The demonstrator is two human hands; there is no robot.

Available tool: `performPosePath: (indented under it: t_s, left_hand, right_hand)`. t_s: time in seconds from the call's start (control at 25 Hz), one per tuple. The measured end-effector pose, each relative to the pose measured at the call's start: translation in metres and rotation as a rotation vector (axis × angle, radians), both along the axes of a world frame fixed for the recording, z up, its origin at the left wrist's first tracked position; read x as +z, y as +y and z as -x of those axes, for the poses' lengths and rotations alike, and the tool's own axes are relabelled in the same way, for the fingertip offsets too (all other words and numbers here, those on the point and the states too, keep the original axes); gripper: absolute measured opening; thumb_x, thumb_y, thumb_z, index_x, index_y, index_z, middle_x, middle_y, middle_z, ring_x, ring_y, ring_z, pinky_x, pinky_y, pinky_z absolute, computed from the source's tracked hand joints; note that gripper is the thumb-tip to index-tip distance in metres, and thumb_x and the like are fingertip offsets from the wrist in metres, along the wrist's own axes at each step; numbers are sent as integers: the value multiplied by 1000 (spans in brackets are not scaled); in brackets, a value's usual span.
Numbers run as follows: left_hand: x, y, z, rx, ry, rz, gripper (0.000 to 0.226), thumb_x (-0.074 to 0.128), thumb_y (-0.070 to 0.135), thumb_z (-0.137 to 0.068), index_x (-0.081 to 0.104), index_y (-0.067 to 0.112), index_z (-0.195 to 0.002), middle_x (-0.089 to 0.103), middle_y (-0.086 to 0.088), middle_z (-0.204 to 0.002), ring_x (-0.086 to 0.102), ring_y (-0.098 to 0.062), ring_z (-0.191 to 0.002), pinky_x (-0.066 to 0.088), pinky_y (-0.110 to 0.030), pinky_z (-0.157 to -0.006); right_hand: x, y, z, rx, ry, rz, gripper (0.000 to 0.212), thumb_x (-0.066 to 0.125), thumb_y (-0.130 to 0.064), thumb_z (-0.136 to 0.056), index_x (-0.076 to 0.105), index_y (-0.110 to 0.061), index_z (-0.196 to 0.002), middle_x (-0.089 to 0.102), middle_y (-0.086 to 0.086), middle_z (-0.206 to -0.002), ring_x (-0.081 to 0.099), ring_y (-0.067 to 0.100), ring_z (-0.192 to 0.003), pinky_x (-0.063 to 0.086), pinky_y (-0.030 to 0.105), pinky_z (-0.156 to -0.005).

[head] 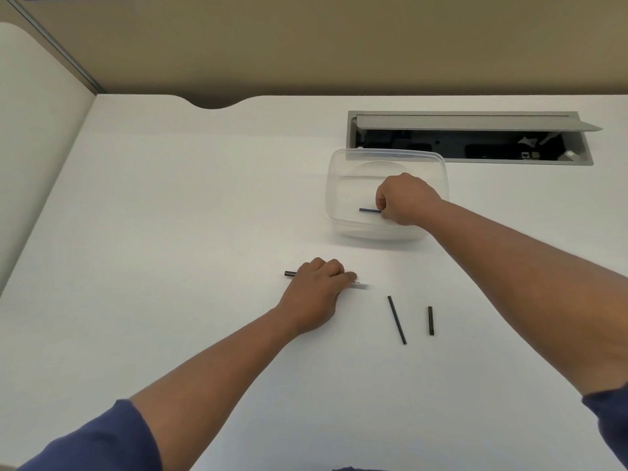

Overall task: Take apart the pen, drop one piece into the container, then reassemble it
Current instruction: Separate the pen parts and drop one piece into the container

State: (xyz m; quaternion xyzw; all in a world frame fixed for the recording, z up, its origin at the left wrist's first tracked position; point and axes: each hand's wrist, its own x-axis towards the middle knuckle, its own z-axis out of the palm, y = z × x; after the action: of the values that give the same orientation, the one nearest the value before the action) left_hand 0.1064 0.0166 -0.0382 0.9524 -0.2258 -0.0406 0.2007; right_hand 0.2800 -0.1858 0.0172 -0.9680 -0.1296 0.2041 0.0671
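Pinching a thin dark pen piece (369, 210) over the clear plastic container (334, 185), the right hand (406, 198) might drop it outside. At 7 o'clock, the left hand (316, 287) seems to press the white pen barrel (359, 284).

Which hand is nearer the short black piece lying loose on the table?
Left. The left hand rests on the pen body, left of the short black piece. The right hand is farther, over the container.

container (438, 168) behind on table (170, 232) | pen barrel (362, 284) front-left | two loose pieces (397, 320) front-right
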Motion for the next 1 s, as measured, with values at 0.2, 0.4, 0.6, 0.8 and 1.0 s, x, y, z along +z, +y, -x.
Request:
performPosePath:
  t_s: [0.2,0.4,0.6,0.8,1.0]
  left_hand:
    - [2,0,0,-4,16,-16,41,51,3,-88,69,20,-121,62,1,-98,52,-28,-80,39,-34,-68]
    - [5,-2,-1,4,51,-35,40,50,5,-92,68,22,-123,62,1,-100,51,-28,-81,37,-34,-68]
    - [14,-3,-4,-7,93,-59,38,51,7,-95,67,22,-125,63,1,-103,54,-29,-84,46,-40,-71]
    - [29,-6,2,-22,133,-100,41,45,7,-97,63,24,-131,66,2,-112,56,-29,-87,42,-38,-74]
    - [39,-9,19,-20,159,-119,44,41,7,-98,60,25,-134,64,3,-119,57,-28,-94,39,-35,-76]
  right_hand:
    - [0,-3,1,-21,-14,-34,21,63,-6,-81,71,-22,-90,69,5,-98,63,30,-86,50,32,-68]
    - [9,-8,3,-109,-86,-167,20,66,-14,-87,73,-21,-104,71,4,-108,63,29,-98,53,35,-79]
    - [28,-11,26,-122,-241,-299,21,59,-14,-91,74,-17,-106,73,4,-105,64,28,-99,49,32,-78]
    - [47,-18,74,-127,-355,-440,25,62,-12,-90,71,-13,-113,71,6,-107,64,27,-97,52,41,-85]
    - [39,-35,138,-162,-240,-442,21,63,-14,-90,72,-16,-109,70,2,-101,63,24,-91,52,39,-83]
